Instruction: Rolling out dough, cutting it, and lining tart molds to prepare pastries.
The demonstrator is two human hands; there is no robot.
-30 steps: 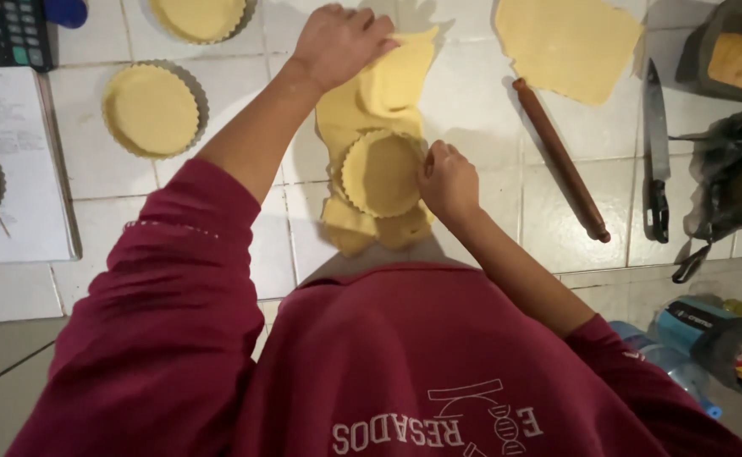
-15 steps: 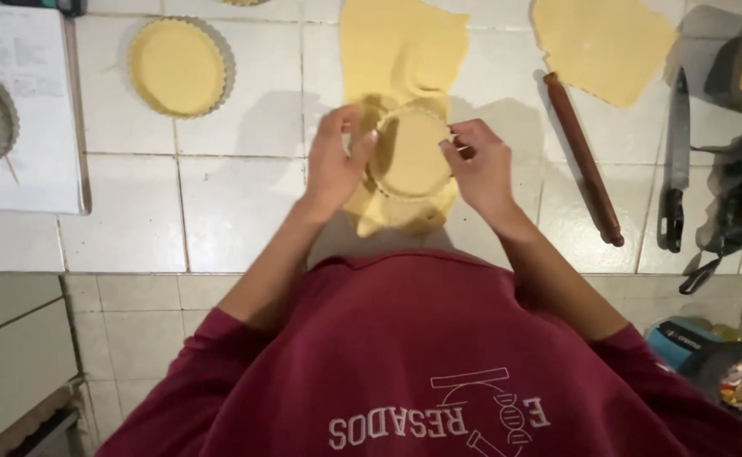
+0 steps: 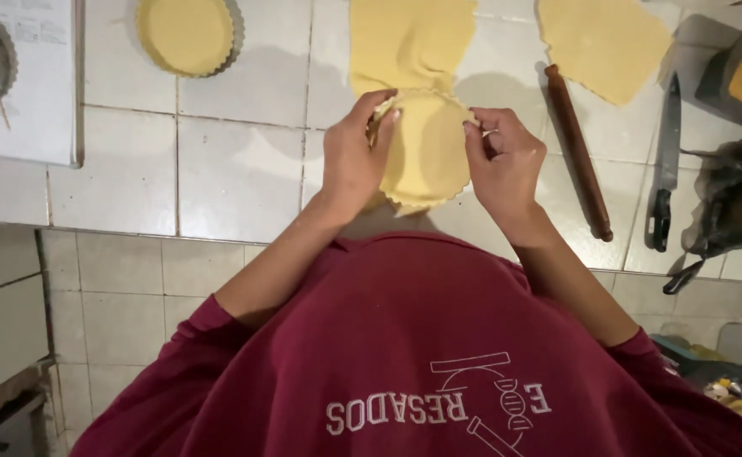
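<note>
A small fluted tart tin lined with yellow dough (image 3: pixel 426 148) sits above the white tiled counter (image 3: pixel 235 169), near its front edge. My left hand (image 3: pixel 352 156) grips its left rim with the thumb inside. My right hand (image 3: pixel 506 161) pinches the right rim, fingertips on the dough edge. Behind the tin lies a rolled sheet of yellow dough (image 3: pixel 411 41), partly under it.
A wooden rolling pin (image 3: pixel 578 151) lies right of my hands, then a black-handled knife (image 3: pixel 664 169) and a dark plastic bag (image 3: pixel 735 203). Another dough sheet (image 3: pixel 604 38) is far right. A second lined tin (image 3: pixel 184 34) stands far left, beside a paper sheet (image 3: pixel 24 93).
My left hand came back from the far dough sheet to the tin's left rim. Both hands now hold the tin, and the view has shifted toward the counter's front edge.
</note>
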